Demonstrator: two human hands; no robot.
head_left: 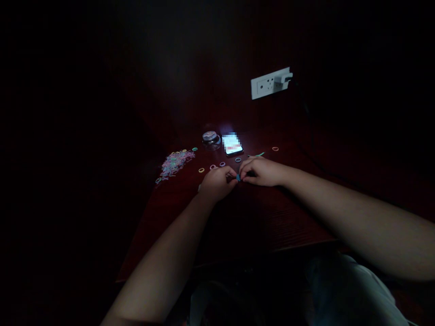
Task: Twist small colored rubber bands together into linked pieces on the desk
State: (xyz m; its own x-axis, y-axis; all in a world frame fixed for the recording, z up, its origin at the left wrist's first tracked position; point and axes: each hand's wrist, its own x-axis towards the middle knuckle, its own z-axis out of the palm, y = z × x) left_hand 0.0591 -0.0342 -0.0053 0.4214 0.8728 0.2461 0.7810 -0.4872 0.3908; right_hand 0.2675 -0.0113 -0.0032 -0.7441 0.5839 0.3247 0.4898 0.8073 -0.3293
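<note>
Between my fingertips is a small blue band (238,178), crumpled or folded and too small to make out in detail. My left hand (219,182) pinches it from the left with thumb and forefinger. From the right, my right hand (261,171) closes its fingertips on the same piece. Small ring-shaped bands lie just beyond the hands: a yellow one (201,170), a pink one (212,167), a purple one (222,164) and a grey-blue one (238,160). A green strip (260,155) lies behind my right hand, partly hidden by it.
On the dark red table (265,213), a pile of colourful bands (174,164) lies at the left. A lidded jar (211,141) stands beside a lit phone (232,143). An orange band (275,148) lies farther right. A wall socket (271,83) holds a plug. The surroundings are very dark.
</note>
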